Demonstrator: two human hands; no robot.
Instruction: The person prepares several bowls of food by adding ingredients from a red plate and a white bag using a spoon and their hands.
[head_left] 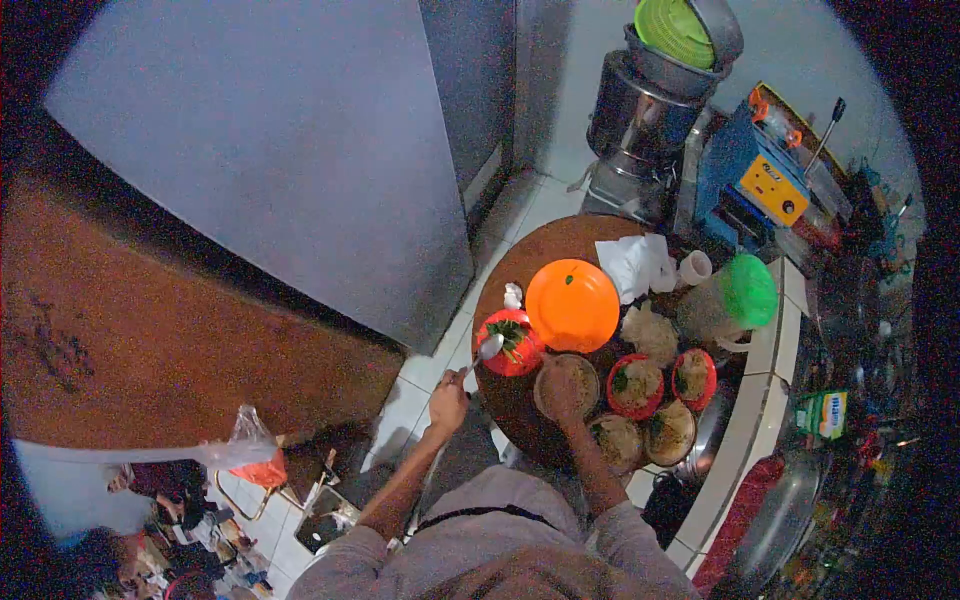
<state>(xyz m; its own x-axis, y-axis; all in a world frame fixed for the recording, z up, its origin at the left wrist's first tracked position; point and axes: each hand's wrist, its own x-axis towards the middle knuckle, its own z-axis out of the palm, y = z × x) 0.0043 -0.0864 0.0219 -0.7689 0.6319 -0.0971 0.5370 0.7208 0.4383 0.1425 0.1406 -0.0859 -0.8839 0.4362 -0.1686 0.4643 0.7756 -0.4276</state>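
My left hand (449, 402) is closed around the handle of a metal spoon (491, 346), whose bowl is over the left part of a red bowl (491, 360) with cut green leaves (513, 341) in it. My right hand (567, 388) reaches down over a pale round bowl (541, 392) with light food in it. The fingers blend into the food, so I cannot see whether they grip anything. An orange plate (572, 305) bearing one small green leaf lies just beyond both hands. Right of my right hand are red bowls of food (637, 387) and pale bowls of food (670, 432).
The round brown table (510, 262) also bears white plastic (634, 266), a white cup (694, 267) and a green-lidded pitcher (746, 292). A blue sealing machine (755, 180) and a metal pot (645, 110) stand behind. A tiled ledge (757, 405) edges the right side.
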